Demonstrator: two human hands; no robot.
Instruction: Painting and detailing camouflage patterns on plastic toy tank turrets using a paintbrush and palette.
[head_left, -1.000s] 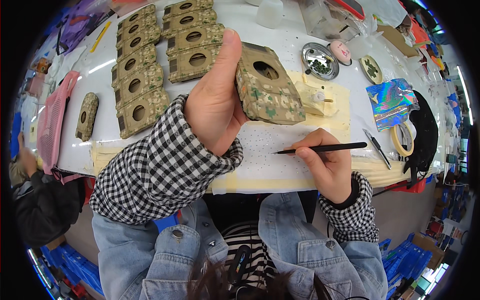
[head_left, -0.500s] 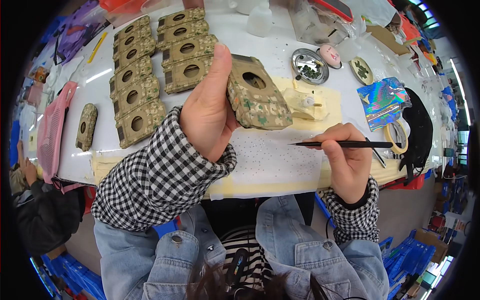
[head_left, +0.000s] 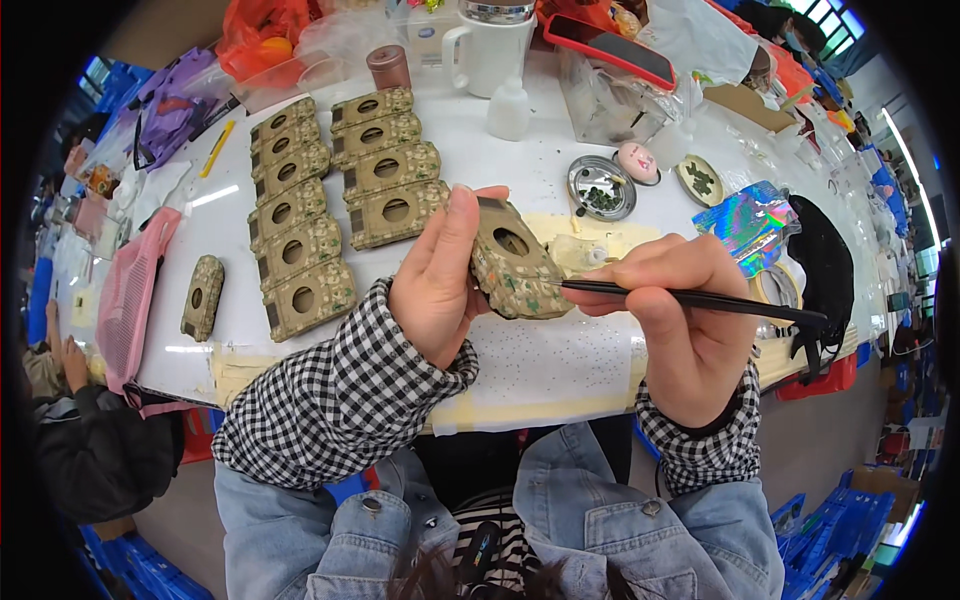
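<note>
Grasping a camouflage case (head_left: 510,276), our left hand (head_left: 436,282) curls half-open; our right hand (head_left: 692,335) pinches a black tool (head_left: 765,308), tip at the case.

A big white table (head_left: 545,160) stands on a gray floor (head_left: 800,435). Past the table's far right corner is a bright window (head_left: 825,25) with dark bars. A long white light (head_left: 912,172) shines to its right. Blue plastic crates (head_left: 835,535) and a brown cardboard box (head_left: 886,485) sit lower than the table, off its near right side.
</note>
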